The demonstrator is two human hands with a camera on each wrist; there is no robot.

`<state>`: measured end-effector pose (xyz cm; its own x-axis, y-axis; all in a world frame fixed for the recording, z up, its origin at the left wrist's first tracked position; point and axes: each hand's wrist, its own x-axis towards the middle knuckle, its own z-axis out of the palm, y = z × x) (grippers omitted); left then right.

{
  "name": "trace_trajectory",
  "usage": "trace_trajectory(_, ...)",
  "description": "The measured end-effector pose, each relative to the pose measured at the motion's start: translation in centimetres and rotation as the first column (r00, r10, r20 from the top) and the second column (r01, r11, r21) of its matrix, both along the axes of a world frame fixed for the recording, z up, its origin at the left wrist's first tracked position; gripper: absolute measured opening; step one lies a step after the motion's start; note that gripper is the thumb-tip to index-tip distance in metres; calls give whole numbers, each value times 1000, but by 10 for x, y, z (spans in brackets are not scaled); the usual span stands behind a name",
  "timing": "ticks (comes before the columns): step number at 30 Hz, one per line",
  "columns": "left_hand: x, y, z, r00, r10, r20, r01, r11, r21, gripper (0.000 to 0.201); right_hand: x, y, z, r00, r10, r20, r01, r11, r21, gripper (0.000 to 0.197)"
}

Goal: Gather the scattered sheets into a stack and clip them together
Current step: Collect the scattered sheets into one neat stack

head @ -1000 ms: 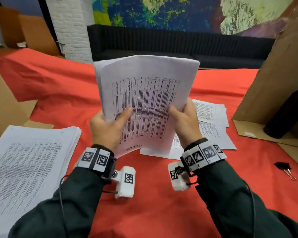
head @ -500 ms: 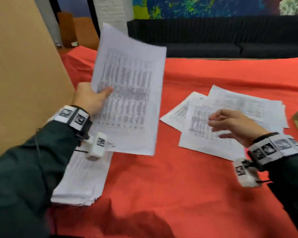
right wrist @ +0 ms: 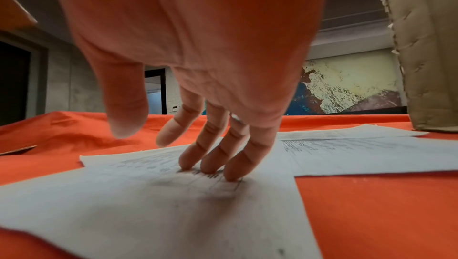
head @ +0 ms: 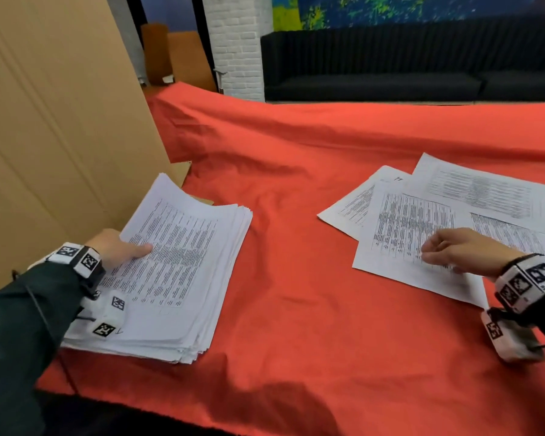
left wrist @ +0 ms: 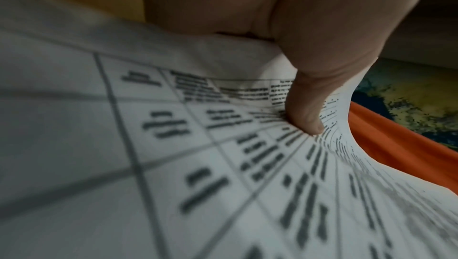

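A thick stack of printed sheets lies on the red cloth at the left. My left hand pinches the top sheets at their left edge, thumb on top, and the paper bows upward there. Several loose printed sheets lie overlapping at the right. My right hand reaches over the nearest loose sheet, and three straight fingertips press on it while the thumb and forefinger hover above. No clip is in view.
A tall cardboard panel stands close behind the stack at the left. Another cardboard piece rises at the right beyond the loose sheets. The table's near edge runs below the stack. A black sofa stands beyond the table.
My left hand has lowered the held sheets from the air onto the stack at the left. My right hand, which let go of them earlier, has come down onto the nearest loose sheet.
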<state>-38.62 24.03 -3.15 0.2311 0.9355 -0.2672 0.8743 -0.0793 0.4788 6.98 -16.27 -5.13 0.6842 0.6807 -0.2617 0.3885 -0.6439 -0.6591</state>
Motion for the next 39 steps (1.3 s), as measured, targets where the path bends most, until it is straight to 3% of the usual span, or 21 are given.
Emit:
trace_trajectory(7, 1, 8, -5, 991, 24, 128, -17, 998, -57, 42, 10, -5, -12, 999, -11, 36, 9, 999, 37, 8)
trace_trajectory(9, 4, 3, -4, 998, 5, 58, -4, 1000, -28, 35, 8, -5, -11, 999, -17, 46, 15, 999, 40, 8)
trace_trajectory(11, 10, 0, -2, 1000, 5, -25, -5, 1000, 1, 43, 4, -4, -5, 998, -14, 56, 13, 1000, 15, 8)
trace_trajectory(13, 21, -3, 4, 975, 0, -222, 24, 994, 106, 73, 4, -3, 0, 995, -29, 97, 36, 997, -74, 9)
trace_trajectory(15, 39, -6, 9, 923, 47, -382, 77, 950, 304, 98, 11, 0, 3, 982, -93, 164, 121, 979, -166, 16)
trace_trajectory(17, 74, -13, 12, 943, -23, -331, 173, 884, 433, 95, 19, 5, 4, 963, -190, 192, 230, 949, -217, 34)
trace_trajectory(19, 128, -39, 16, 949, -224, -220, 302, 846, 439, 87, 24, 9, 5, 945, -279, 173, 315, 919, -237, 70)
trace_trajectory(21, 189, -76, 13, 925, -379, -36, 369, 868, 333, 89, 25, 10, 8, 922, -346, 171, 381, 891, -249, 103)
trace_trajectory(23, 248, -105, 4, 908, -358, 217, 342, 934, 107, 92, 29, 8, 11, 911, -348, 220, 403, 865, -299, 118)
trace_trajectory(25, 295, -128, -2, 907, -246, 342, 287, 955, -76, 93, 36, 5, 13, 907, -318, 275, 400, 855, -330, 110)
trace_trajectory(27, 322, -139, -4, 922, -336, 193, 353, 934, -61, 96, 47, 2, 11, 912, -321, 256, 392, 864, -316, 96)
trace_trajectory(29, 340, -145, -3, 899, -437, 29, 437, 899, -21, 78, 58, 2, 8, 918, -328, 223, 384, 877, -290, 78)
trace_trajectory(31, 354, -148, -5, 861, -505, -59, 504, 863, -31, 62, 71, 0, 8, 923, -328, 199, 375, 882, -285, 58)
trace_trajectory(34, 373, -151, -10, 825, -549, -136, 549, 835, -39, 55, 97, -7, 14, 898, -358, 256, 421, 868, -264, 36)
trace_trajectory(37, 390, -149, -14, 842, -535, -64, 532, 844, -60, 52, 130, -20, 18, 858, -341, 385, 460, 842, -280, 36)
trace_trajectory(39, 402, -146, -20, 857, -506, 95, 513, 855, -72, 46, 151, -30, 16, 841, -357, 407, 496, 809, -316, 55)
